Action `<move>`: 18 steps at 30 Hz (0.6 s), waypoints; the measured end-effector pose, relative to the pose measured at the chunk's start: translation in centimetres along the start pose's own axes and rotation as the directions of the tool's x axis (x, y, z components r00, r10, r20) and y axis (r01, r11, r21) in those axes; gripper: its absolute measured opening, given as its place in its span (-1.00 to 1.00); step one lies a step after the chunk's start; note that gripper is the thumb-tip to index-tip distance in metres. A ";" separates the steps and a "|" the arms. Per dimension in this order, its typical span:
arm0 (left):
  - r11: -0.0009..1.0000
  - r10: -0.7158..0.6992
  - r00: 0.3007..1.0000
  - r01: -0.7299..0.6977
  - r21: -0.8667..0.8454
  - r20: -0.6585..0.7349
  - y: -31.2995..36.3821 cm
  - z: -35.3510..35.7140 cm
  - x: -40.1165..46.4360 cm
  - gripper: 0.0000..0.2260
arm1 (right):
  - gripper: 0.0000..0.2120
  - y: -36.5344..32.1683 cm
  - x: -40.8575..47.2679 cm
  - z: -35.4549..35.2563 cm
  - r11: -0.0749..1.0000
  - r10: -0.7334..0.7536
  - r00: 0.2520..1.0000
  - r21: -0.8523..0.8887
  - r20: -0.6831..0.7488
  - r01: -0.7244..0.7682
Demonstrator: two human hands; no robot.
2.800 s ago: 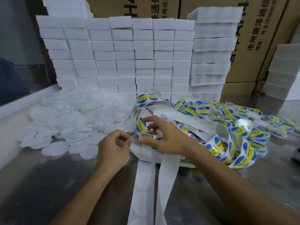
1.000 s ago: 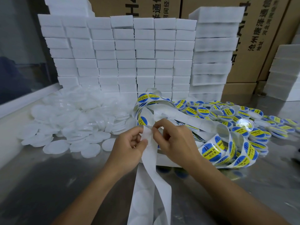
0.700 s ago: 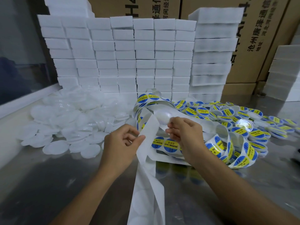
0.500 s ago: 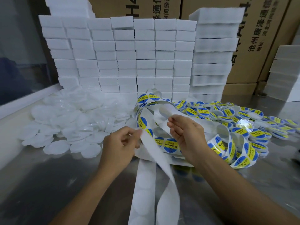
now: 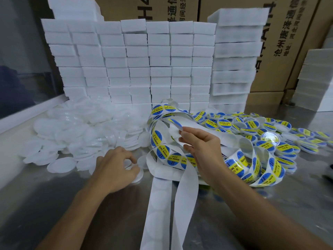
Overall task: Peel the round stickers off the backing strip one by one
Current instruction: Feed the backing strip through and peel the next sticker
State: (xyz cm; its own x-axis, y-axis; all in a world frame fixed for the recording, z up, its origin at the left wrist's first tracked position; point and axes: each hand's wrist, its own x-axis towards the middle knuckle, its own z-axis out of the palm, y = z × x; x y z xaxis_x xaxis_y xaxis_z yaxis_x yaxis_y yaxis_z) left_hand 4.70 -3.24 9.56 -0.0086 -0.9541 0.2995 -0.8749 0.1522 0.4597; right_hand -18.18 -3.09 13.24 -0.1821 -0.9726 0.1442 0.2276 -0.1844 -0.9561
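Two hands over table: right hand raised mid-table, pinching a peeled sticker above the backing strip; left hand low, fingers curled on a white lid.

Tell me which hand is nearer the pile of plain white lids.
Left. The left hand rests at the near edge of the white lids, touching one; the right hand is raised over the sticker strip.

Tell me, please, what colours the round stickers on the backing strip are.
Blue with a yellow band across the middle, seen in the head view: round stickers.
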 end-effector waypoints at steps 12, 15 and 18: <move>0.977 0.019 0.992 -0.045 0.207 0.126 -0.4 0.5 0.1 -0.78 | -0.79 1.2 0.3 -0.1 0.955 -0.234 0.972 -0.197 -0.031 0.223; 0.984 0.056 0.991 -0.075 0.164 0.122 -0.2 0.7 0.1 -0.86 | -0.84 1.4 0.5 -0.2 0.939 -0.277 0.960 -0.223 -0.047 0.260; 0.985 0.098 0.989 -0.112 0.128 0.109 0.1 0.8 0.0 -0.82 | -0.85 1.4 0.7 -0.3 0.935 -0.293 0.954 -0.226 -0.061 0.273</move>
State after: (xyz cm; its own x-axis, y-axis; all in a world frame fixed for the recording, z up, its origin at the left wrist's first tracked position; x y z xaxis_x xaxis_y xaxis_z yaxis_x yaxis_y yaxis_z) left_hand 4.25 -3.46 8.94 -0.1472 -0.9570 0.2501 -0.9232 0.2236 0.3125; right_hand -18.28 -3.95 11.87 -0.2992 -0.8652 0.4025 -0.0529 -0.4061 -0.9123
